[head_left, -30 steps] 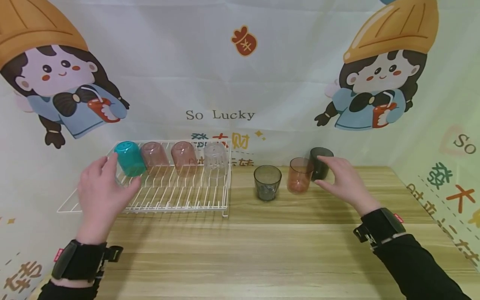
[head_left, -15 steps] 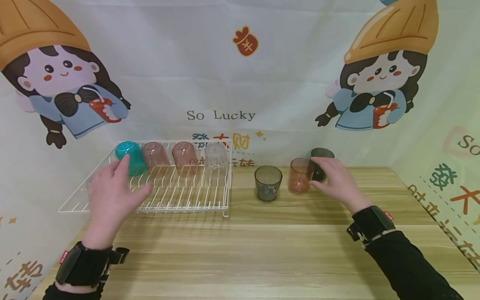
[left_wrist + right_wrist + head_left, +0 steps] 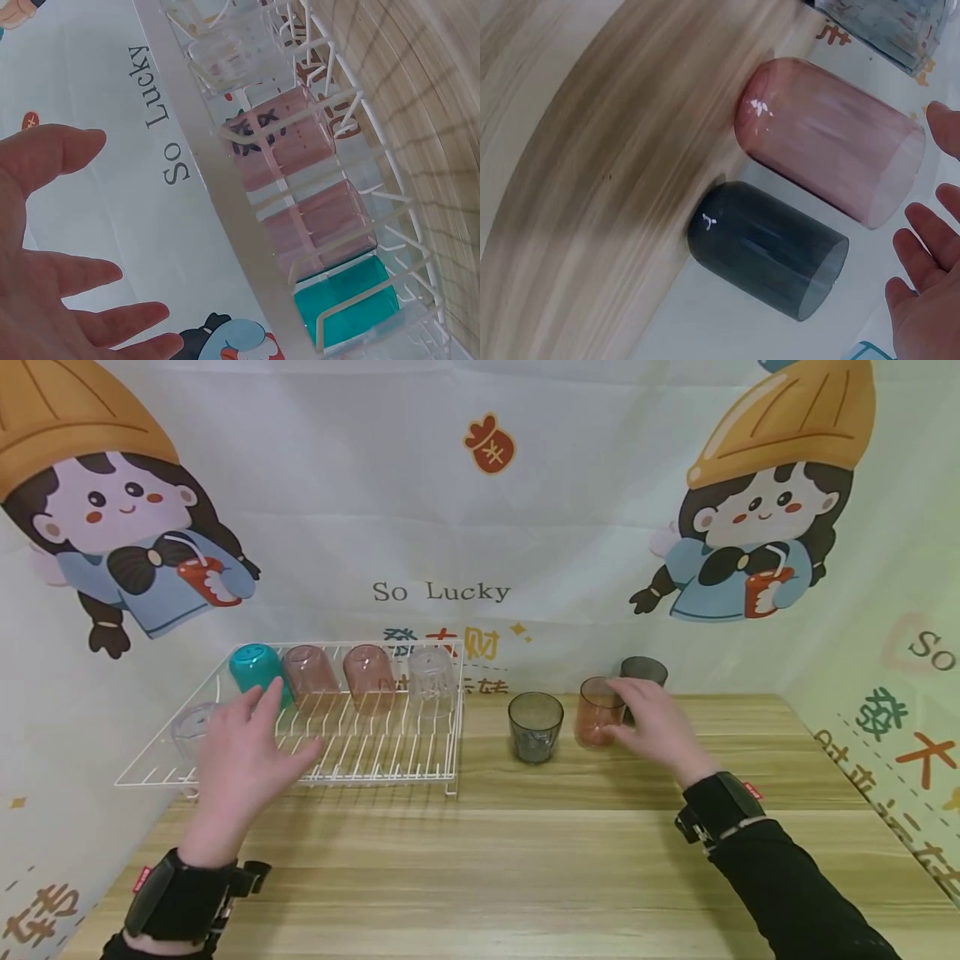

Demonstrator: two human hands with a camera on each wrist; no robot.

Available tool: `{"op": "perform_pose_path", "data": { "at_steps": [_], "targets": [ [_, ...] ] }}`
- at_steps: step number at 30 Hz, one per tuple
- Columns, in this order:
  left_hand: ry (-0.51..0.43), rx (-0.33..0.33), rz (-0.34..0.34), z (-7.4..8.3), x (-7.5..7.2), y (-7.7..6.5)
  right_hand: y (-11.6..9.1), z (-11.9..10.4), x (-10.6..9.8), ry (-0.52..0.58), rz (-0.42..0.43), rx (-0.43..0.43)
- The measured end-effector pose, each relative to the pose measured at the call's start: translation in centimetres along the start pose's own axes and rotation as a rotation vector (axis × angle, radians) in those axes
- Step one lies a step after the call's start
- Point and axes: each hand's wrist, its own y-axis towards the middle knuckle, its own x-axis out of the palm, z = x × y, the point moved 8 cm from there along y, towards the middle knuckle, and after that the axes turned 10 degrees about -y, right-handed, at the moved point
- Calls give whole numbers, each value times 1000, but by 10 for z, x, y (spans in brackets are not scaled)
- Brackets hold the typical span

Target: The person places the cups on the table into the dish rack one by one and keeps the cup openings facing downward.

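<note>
My right hand (image 3: pixel 660 729) hovers at the rim of an upright pink glass (image 3: pixel 594 727), fingers and thumb spread. In the right wrist view its fingertips (image 3: pixel 917 255) stay apart from the pink glass. Behind that hand is a dark grey glass (image 3: pixel 641 667), partly covered; left of the pink one stands a patterned smoky glass (image 3: pixel 534 731). Over the front left of a white wire rack (image 3: pixel 375 777), my left hand (image 3: pixel 243 760) is spread and holds nothing. It partly hides a clear glass (image 3: pixel 189 731) and a teal glass (image 3: pixel 253 667).
Two pink tumblers (image 3: pixel 307 672) and a clear ribbed glass (image 3: pixel 431 681) stand upside down along the rack's back row. Wooden tabletop (image 3: pixel 480 877) spans the front. A printed cloth (image 3: pixel 420 510) hangs behind and at the sides.
My right hand has moved left from the dark grey glass to the pink glass. The left hand has shifted right and toward me, away from the teal glass, uncovering the clear one.
</note>
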Motion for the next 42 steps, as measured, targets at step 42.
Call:
{"op": "perform_pose_path", "data": {
  "at_steps": [42],
  "targets": [
    [-173, 104, -146, 42, 44, -17, -9, -8, 15, -100, 122, 22]
  ]
}}
